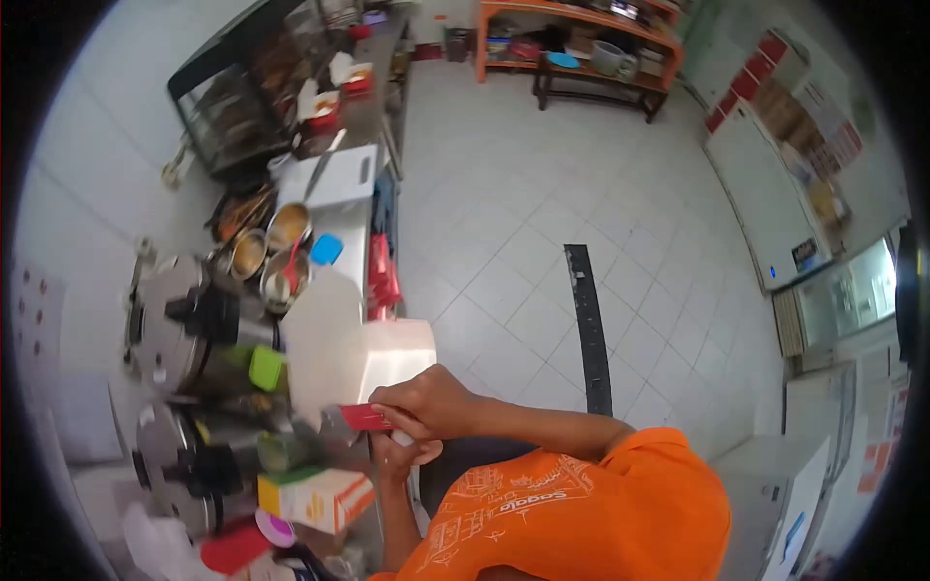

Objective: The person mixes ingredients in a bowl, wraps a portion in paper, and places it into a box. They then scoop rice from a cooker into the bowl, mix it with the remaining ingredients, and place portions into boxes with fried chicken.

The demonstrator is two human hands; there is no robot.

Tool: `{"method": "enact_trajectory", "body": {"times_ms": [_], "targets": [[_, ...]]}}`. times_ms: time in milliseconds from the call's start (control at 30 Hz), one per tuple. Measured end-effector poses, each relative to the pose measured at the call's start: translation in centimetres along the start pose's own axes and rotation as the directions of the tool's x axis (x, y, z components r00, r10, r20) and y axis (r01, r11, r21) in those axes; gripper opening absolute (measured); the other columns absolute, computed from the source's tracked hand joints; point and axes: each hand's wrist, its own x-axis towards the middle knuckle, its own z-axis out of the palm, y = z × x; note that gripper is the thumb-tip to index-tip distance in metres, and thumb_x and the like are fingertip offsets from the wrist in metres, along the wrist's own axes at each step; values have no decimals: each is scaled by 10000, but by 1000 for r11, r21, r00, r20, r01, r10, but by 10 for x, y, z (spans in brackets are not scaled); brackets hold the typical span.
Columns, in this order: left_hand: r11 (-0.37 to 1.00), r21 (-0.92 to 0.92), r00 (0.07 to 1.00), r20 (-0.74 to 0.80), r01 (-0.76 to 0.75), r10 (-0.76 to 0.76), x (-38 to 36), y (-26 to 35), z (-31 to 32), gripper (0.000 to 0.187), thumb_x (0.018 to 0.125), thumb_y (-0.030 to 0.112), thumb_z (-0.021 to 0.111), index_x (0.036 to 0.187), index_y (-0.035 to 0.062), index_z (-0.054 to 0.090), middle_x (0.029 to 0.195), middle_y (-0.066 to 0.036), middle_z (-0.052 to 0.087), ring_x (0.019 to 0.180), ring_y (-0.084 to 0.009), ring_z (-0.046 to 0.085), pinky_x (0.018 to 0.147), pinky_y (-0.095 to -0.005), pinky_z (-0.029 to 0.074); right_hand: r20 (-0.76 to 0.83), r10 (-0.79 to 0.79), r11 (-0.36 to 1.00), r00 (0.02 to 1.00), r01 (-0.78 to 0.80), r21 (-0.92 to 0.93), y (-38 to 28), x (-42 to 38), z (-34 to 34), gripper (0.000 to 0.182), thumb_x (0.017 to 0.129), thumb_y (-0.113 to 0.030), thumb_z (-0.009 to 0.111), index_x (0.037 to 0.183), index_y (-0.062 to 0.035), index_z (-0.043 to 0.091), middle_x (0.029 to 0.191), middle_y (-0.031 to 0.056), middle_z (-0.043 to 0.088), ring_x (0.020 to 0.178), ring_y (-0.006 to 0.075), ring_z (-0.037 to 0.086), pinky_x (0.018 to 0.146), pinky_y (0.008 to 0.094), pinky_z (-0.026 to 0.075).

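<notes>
A paper takeout box, white inside, stands with its flaps spread over the counter edge in front of me. One broad flap reaches left across the counter. My right hand is closed on the box's near side, its fingers beside a red panel. Just below it, my left hand grips the box from underneath, its fingers partly hidden. Motion blurs this part of the box.
Pressure cookers and a yellow-white carton stand along the left. Metal bowls and a white cutting board with a knife lie beyond. Red food boxes are farther up the counter. Tiled floor stretches right.
</notes>
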Motion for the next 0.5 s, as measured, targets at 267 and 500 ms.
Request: {"method": "enact_trajectory", "body": {"times_ms": [267,500], "targets": [[981,-177,991,-118,-86,66,242,-75,65,603,868,452,629,1261,41,431,1130,-87,532,1019,-204,559,882,-326,461,-63,300,953,952,-303,-31,145,104,-50,212,911,-245,540,876,-65,646,583,184,594,545,384,608,546,479,483],[902,-325,952,-205,-283,225,476,-11,103,439,892,306,637,1205,29,503,1037,-84,578,915,-206,593,815,-338,491,-536,0,967,844,-136,-214,274,229,-135,416,820,-222,726,1171,-45,587,1265,140,504,1171,297,482,977,409,403]]}}
